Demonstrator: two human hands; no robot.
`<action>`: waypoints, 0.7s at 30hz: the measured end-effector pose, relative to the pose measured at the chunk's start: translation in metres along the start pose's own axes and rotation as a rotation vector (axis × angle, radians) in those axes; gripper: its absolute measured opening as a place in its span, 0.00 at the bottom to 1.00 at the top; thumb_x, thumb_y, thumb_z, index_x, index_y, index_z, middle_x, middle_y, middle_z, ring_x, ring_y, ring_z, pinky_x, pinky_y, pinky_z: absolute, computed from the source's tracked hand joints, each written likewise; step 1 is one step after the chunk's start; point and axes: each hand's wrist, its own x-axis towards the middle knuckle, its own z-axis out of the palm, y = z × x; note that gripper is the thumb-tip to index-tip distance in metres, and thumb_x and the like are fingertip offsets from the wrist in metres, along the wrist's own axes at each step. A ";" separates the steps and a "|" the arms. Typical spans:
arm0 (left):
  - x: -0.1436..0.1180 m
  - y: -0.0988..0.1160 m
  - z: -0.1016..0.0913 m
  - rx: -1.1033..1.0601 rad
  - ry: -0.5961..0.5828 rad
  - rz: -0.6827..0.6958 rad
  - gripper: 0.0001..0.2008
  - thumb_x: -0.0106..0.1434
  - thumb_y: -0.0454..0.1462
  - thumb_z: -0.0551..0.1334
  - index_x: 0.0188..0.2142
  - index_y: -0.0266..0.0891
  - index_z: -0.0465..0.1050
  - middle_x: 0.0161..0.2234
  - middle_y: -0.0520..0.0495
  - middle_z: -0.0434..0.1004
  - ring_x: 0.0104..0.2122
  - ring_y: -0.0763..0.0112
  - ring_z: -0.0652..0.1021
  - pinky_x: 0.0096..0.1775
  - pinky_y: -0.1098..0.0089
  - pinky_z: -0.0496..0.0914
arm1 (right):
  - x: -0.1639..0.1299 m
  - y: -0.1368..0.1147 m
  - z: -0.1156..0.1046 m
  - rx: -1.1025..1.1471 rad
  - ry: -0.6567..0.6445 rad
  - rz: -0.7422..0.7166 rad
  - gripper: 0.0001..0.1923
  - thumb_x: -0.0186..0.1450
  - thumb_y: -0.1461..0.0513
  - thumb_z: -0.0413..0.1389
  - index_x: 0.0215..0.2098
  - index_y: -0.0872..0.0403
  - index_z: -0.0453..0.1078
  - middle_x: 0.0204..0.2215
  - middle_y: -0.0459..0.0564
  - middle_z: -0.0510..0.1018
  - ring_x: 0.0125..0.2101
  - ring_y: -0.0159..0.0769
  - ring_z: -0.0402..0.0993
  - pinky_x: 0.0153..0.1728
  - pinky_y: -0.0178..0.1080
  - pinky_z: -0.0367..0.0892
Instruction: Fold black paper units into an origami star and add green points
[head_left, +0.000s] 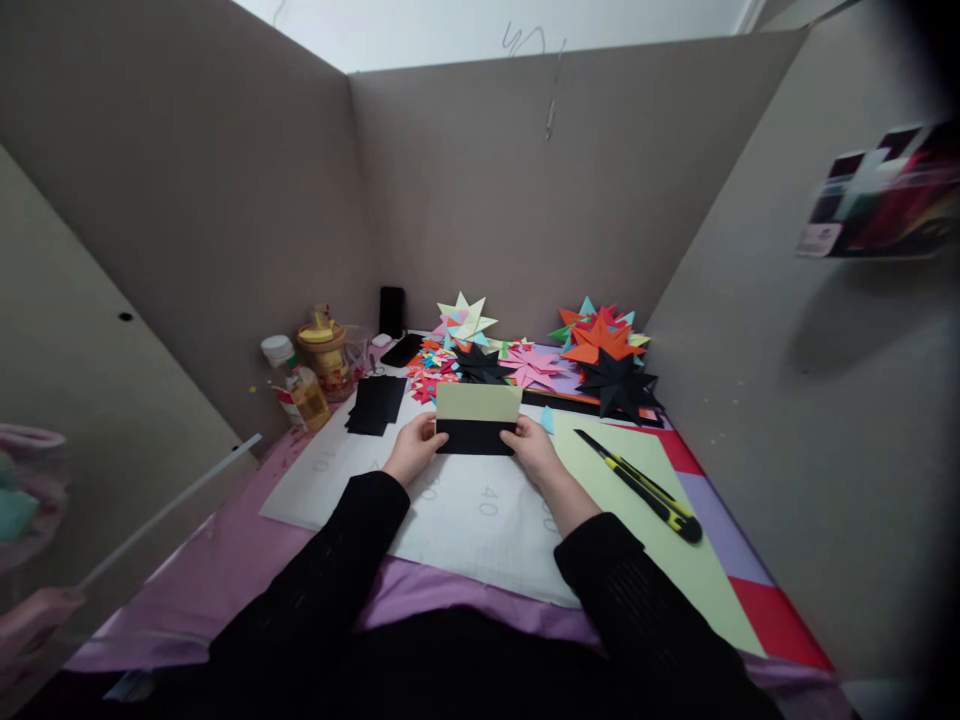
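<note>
Centrally, a folded sheet of paper (pixel 478 418), pale green above and black below, is held just above the white cutting mat (pixel 450 500) on the table. Its long axis runs left to right, and it is pinched at both short ends: the left hand (pixel 414 448) at the left end, the right hand (pixel 534 450) at the right end, fingers closed on it. A yellow-and-black knife (pixel 641 486) lies near the right hand, on a green sheet (pixel 675 560).

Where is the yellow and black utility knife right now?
In the head view the utility knife lies at the right, on the pale green sheet, just right of the right hand and in front of the black paper star.
</note>
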 end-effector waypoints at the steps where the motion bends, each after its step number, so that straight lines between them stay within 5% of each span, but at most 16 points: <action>1: 0.000 0.002 -0.001 0.020 0.046 0.032 0.20 0.51 0.36 0.66 0.45 0.37 0.69 0.40 0.44 0.77 0.39 0.65 0.77 0.40 0.65 0.70 | 0.000 0.000 0.000 0.001 0.004 0.002 0.17 0.48 0.63 0.61 0.37 0.53 0.72 0.36 0.51 0.83 0.41 0.45 0.78 0.47 0.47 0.69; 5: -0.002 0.011 -0.003 0.104 0.126 0.117 0.19 0.50 0.36 0.67 0.42 0.41 0.69 0.44 0.46 0.73 0.41 0.68 0.74 0.40 0.69 0.68 | 0.000 0.001 0.000 0.007 0.020 0.006 0.17 0.47 0.63 0.62 0.36 0.53 0.72 0.35 0.51 0.83 0.40 0.45 0.78 0.47 0.48 0.68; 14: -0.004 0.009 0.002 0.164 0.116 0.104 0.05 0.53 0.38 0.65 0.29 0.38 0.75 0.27 0.49 0.76 0.28 0.69 0.75 0.31 0.71 0.68 | 0.000 -0.001 0.003 0.039 0.045 0.015 0.16 0.50 0.55 0.64 0.35 0.53 0.74 0.35 0.50 0.83 0.41 0.46 0.77 0.47 0.47 0.68; 21: -0.005 0.012 -0.002 0.114 0.187 0.132 0.08 0.53 0.40 0.65 0.30 0.38 0.76 0.36 0.45 0.79 0.37 0.65 0.77 0.34 0.70 0.70 | -0.002 -0.008 0.002 0.093 0.136 0.080 0.17 0.52 0.50 0.61 0.33 0.53 0.72 0.31 0.52 0.83 0.36 0.47 0.79 0.38 0.45 0.72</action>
